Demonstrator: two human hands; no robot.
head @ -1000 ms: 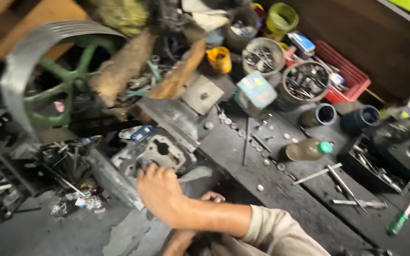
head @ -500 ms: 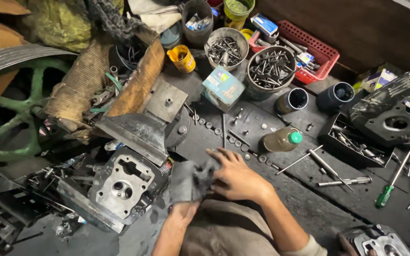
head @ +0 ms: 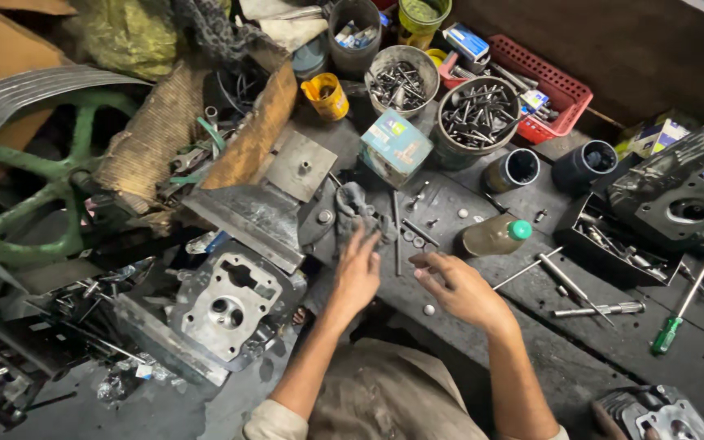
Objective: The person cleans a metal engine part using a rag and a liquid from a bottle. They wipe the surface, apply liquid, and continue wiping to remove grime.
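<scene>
Grey, greasy rag lies crumpled on the dark surface, just under the fingertips of the left hand; that hand lies flat, fingers spread & loose, touching the rag's lower edge, gripping nothing. Right hand hovers just beside it to the right, fingers half curled, thumb & forefinger pointing left toward a thin metal rod lying between the two hands; its grip is open too, nothing held. Small washers & a round bit sit scattered near both hands. Left of the person's left arm sits a metal cylinder head w/ a dark angled plate above it. Beyond the hands: a teal box, two tins of bolts, a yellow cup, a red basket. A bottle w/ green cap lies on its side right of the hands, and a green-handled screwdriver further right.
</scene>
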